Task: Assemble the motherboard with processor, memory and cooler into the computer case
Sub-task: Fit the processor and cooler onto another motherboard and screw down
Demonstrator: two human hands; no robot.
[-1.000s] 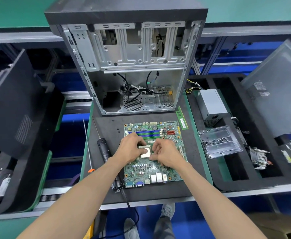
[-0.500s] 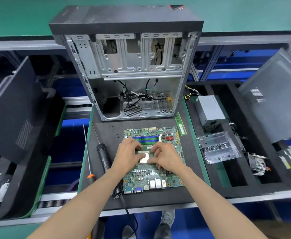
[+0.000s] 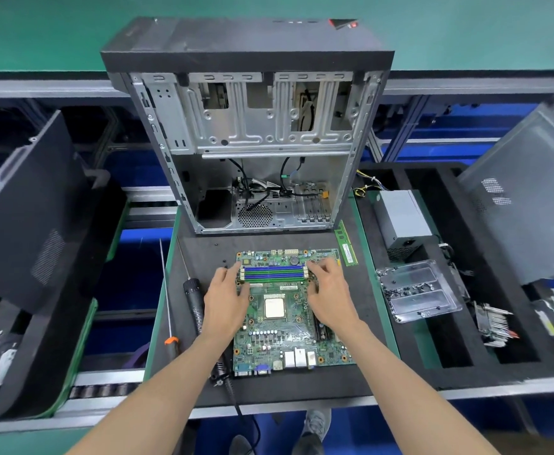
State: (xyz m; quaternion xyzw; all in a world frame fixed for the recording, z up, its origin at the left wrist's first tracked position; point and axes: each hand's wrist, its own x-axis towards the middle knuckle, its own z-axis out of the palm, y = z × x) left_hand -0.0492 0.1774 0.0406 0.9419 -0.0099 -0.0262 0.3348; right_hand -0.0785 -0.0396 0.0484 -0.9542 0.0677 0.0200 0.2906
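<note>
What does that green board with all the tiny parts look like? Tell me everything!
The motherboard is a flat green board lying on the dark mat in front of the open computer case. A square silver processor sits in its middle. Blue and green memory slots run across its far end, ports line its near edge. The left hand and right hand rest on it.

green motherboard [image 3: 288, 336], blue and green memory slots [image 3: 273, 272].

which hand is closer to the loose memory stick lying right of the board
Right. The right hand is at the slots' right end, just left of the memory stick; the left hand is across the motherboard.
</note>
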